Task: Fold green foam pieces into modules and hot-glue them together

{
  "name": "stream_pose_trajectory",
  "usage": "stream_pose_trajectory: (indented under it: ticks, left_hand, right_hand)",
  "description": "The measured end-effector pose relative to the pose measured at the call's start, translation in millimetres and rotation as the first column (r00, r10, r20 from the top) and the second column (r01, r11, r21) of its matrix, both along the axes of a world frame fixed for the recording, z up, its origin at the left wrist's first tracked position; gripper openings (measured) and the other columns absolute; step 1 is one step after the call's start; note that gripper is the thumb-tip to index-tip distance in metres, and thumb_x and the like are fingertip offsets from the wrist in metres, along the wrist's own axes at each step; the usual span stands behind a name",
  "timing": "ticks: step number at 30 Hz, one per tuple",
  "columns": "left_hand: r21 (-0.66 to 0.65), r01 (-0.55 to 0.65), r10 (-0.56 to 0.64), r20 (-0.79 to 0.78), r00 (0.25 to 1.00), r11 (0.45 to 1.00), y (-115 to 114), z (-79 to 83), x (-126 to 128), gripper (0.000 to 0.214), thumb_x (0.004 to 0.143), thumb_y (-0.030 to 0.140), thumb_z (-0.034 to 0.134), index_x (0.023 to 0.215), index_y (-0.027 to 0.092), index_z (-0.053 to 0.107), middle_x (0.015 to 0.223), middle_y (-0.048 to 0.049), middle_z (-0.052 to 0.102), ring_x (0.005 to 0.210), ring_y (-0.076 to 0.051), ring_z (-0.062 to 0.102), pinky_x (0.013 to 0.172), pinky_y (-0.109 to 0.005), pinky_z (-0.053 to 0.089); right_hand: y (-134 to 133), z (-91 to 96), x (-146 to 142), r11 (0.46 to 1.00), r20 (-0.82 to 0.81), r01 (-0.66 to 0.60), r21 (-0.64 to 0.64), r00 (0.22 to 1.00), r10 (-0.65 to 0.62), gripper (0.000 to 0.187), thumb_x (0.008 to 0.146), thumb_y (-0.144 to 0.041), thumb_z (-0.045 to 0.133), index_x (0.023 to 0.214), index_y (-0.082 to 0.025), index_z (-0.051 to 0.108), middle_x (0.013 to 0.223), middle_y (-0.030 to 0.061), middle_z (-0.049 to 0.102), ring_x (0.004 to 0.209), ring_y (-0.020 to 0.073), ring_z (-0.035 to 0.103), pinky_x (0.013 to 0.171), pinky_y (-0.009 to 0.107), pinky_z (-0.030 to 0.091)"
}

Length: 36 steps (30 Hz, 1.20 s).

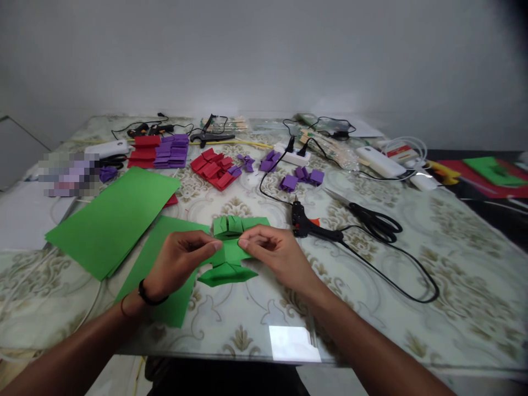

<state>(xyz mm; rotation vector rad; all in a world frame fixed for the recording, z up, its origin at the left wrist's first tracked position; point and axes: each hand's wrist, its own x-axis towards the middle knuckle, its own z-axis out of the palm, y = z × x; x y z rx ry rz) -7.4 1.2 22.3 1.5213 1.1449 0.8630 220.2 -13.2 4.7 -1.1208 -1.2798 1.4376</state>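
A folded piece of green paper point(229, 254) is pinched at its two sides between my hands, low over the table. My left hand point(181, 258) grips its left edge with thumb and fingertips. On the opposite edge, my right hand point(274, 250) has thumb and fingers closed in the same way. The near part of the paper flares out into a boat-like flap. Just behind it lie several folded green pieces point(228, 224), partly covered by my right fingers. A flat green sheet point(169, 300) lies under my left wrist, and a stack of green sheets point(117, 217) is further left.
To the right are a black glue gun point(307, 223) with its looping cord and black-handled scissors point(373, 220). Folded red pieces point(212, 168) and purple pieces point(289, 182) lie behind. A white power strip point(295, 157) with two plugs, pliers point(210, 136) and cables line the back.
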Motion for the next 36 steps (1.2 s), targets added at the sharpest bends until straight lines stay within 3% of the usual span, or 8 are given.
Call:
stream_pose_trajectory:
  ticks: [7, 12, 17, 22, 29, 36]
  left_hand:
    - [-0.013, 0.102, -0.102, 0.009, 0.995, 0.995, -0.4, -8.7, 2.7, 0.022, 0.09, 0.04, 0.081, 0.092, 0.019, 0.088, 0.092, -0.0071, 0.088, 0.077, -0.021, 0.076, 0.07, -0.028, 0.058]
    - [0.033, 0.085, -0.083, -0.056, 0.995, 0.996, -4.5, -8.8, 3.1, 0.019, 0.09, 0.037, 0.08, 0.087, 0.021, 0.089, 0.084, -0.0048, 0.087, 0.073, -0.021, 0.077, 0.066, -0.027, 0.058]
    - [0.071, 0.075, -0.069, -0.087, 0.994, 0.995, -5.7, -4.2, 2.2, 0.02, 0.091, 0.037, 0.079, 0.084, 0.021, 0.088, 0.077, -0.0034, 0.085, 0.066, -0.02, 0.074, 0.06, -0.027, 0.055]
    - [0.055, 0.1, -0.096, -0.061, 0.993, 0.993, -3.4, -5.6, 3.3, 0.02, 0.092, 0.038, 0.078, 0.086, 0.021, 0.087, 0.083, -0.0048, 0.086, 0.072, -0.022, 0.077, 0.065, -0.029, 0.06]
    - [0.037, 0.085, -0.084, -0.037, 0.996, 0.996, -2.7, -9.3, 3.5, 0.021, 0.092, 0.038, 0.079, 0.088, 0.019, 0.085, 0.085, -0.006, 0.086, 0.075, -0.021, 0.077, 0.069, -0.028, 0.06]
    - [0.034, 0.158, -0.156, -0.051, 0.986, 0.987, -5.1, -4.3, 6.3, 0.023, 0.094, 0.034, 0.075, 0.087, 0.015, 0.085, 0.081, -0.0054, 0.084, 0.071, -0.017, 0.071, 0.066, -0.026, 0.052]
  right_hand:
    - [-2.0, 0.4, -5.5, 0.995, 0.048, -0.039, 0.091, 0.998, 0.035, 0.027, 0.086, -0.045, 0.085, 0.088, -0.02, 0.075, 0.077, 0.0002, 0.071, 0.07, 0.0151, 0.064, 0.066, 0.028, 0.055]
    - [-3.8, 2.8, -7.7, 0.987, 0.132, -0.07, 0.145, 0.99, 0.051, 0.021, 0.09, -0.041, 0.08, 0.083, -0.021, 0.076, 0.079, 0.0017, 0.074, 0.073, 0.0169, 0.068, 0.069, 0.029, 0.054]
    - [-4.2, 2.4, -5.1, 0.992, 0.09, -0.063, 0.11, 0.995, 0.053, 0.022, 0.09, -0.042, 0.081, 0.084, -0.021, 0.079, 0.079, 0.0022, 0.077, 0.072, 0.0171, 0.068, 0.069, 0.03, 0.054]
    - [-2.1, -1.0, -5.8, 0.996, 0.112, -0.061, 0.069, 0.992, 0.053, 0.024, 0.09, -0.044, 0.08, 0.087, -0.02, 0.081, 0.082, 0.0032, 0.078, 0.073, 0.0176, 0.068, 0.067, 0.031, 0.052]
    - [-0.7, -3.2, -6.2, 0.997, 0.099, -0.041, 0.07, 0.995, 0.034, 0.02, 0.086, -0.039, 0.081, 0.084, -0.019, 0.077, 0.078, 0.0015, 0.074, 0.072, 0.0165, 0.065, 0.069, 0.03, 0.052]
    - [-2.7, 0.4, -8.7, 0.99, 0.074, -0.108, 0.088, 0.992, 0.101, 0.013, 0.085, -0.031, 0.076, 0.08, -0.019, 0.073, 0.076, -0.0005, 0.068, 0.07, 0.0141, 0.061, 0.067, 0.027, 0.049]
